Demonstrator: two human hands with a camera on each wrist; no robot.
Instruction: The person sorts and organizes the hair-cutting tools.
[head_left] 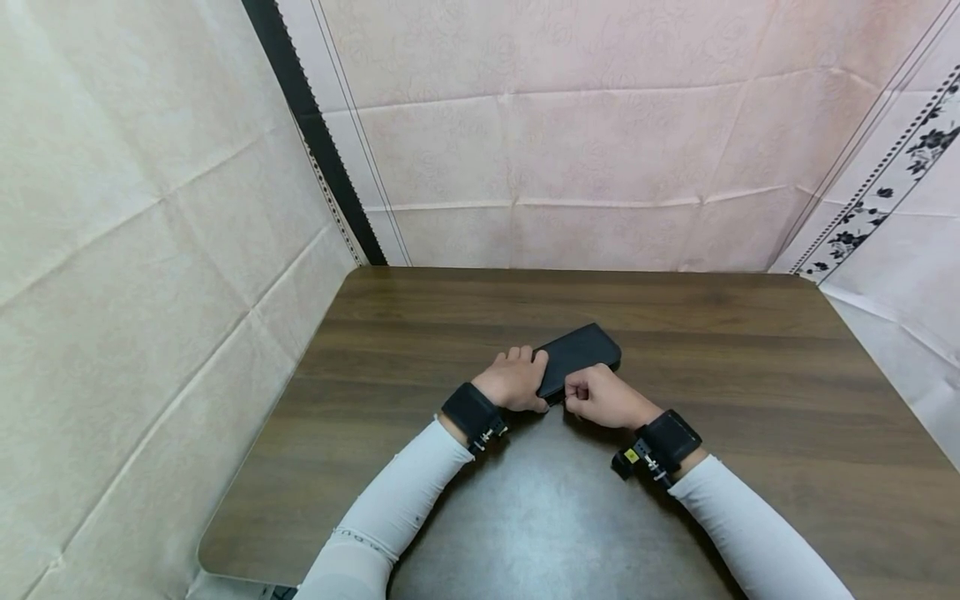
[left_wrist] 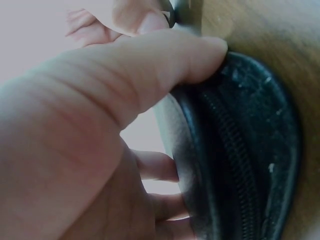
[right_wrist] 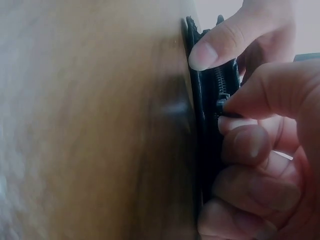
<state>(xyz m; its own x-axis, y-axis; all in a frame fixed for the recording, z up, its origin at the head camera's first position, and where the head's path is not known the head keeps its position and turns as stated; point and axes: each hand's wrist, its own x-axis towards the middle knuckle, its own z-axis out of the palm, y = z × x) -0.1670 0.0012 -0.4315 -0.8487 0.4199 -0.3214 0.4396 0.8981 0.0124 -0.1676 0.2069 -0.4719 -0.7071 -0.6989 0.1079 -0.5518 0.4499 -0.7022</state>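
Note:
A black zip wallet [head_left: 576, 360] lies at a slant on the wooden table. My left hand [head_left: 516, 381] grips its left end, the thumb at the zipped edge and the fingers across the top cover. In the left wrist view, the zipper [left_wrist: 232, 150] runs along the side of the wallet, between its two covers. My right hand [head_left: 606, 397] is at the near edge. In the right wrist view, its thumb and index finger pinch the zipper pull [right_wrist: 223, 105], just below the left thumb, with the other fingers curled in.
The wooden table [head_left: 420, 333] has rounded corners and a shiny, light-reflecting patch in front of the hands. Pale patterned cloth [head_left: 600, 150] hangs behind the table, and more cloth hangs at both sides. A black strap with a small device [head_left: 651, 450] sits on each wrist.

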